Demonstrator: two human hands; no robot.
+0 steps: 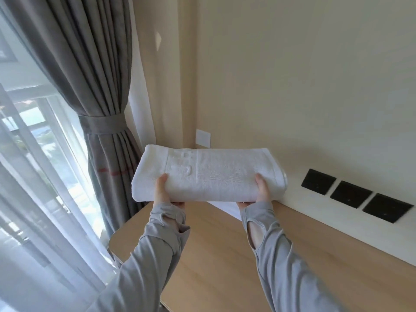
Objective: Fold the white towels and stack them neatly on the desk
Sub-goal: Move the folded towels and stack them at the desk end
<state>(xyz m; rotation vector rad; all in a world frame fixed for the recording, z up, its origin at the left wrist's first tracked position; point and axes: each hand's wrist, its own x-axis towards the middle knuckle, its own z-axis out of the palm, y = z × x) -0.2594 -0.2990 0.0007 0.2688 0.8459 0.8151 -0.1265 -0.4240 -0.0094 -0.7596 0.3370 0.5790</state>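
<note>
A folded white towel (209, 174) with an embossed band hangs in the air above the far end of the wooden desk (216, 255). My left hand (163, 191) grips its near edge on the left, thumb on top and fingers underneath. My right hand (261, 191) grips the near edge on the right the same way. Beneath the towel, part of another white towel (227, 208) lies on the desk by the wall; most of it is hidden.
Three black wall sockets (351, 194) sit on the cream wall just above the desk at the right. A grey tied curtain (101, 131) and a sheer white curtain (33, 199) hang at the left by the window. A white wall plate (203, 138) is in the corner.
</note>
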